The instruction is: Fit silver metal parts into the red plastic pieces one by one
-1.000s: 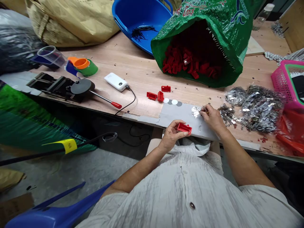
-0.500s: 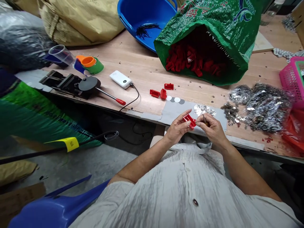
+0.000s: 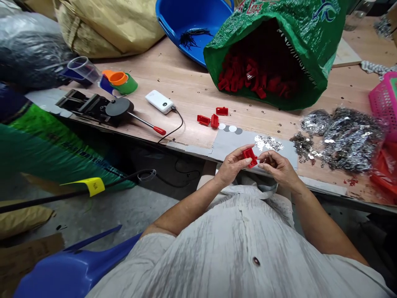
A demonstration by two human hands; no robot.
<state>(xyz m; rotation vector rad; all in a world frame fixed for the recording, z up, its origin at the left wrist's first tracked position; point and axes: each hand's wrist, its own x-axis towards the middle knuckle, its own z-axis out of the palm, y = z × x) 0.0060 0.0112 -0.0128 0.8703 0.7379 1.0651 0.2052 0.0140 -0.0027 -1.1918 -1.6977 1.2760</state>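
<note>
My left hand (image 3: 233,165) is closed round a small red plastic housing (image 3: 249,157), gripped between thumb and fingers with its hollow side facing up. Close by its right end is my right hand (image 3: 276,167); its fingers are curled and pinched, and whatever they hold is too small or hidden to name. Both hands are over the front edge of a grey mat (image 3: 229,145). Just beyond them lies a pile of small shiny metal pieces (image 3: 267,143). Three more red plastic housings (image 3: 214,121) sit farther back on the left.
A green sack (image 3: 273,101) full of red housings stands behind, beside a blue basin (image 3: 198,58). To the left are a hand-lever press (image 3: 119,108) and a white power bank (image 3: 159,102) with its cable. Bagged metal parts (image 3: 350,140) and a pink basket (image 3: 386,97) are right.
The red housing in my left hand has turned more upright. My right hand's fingers have drawn slightly away from it, and the dark thing seen in them before is now mostly hidden.
</note>
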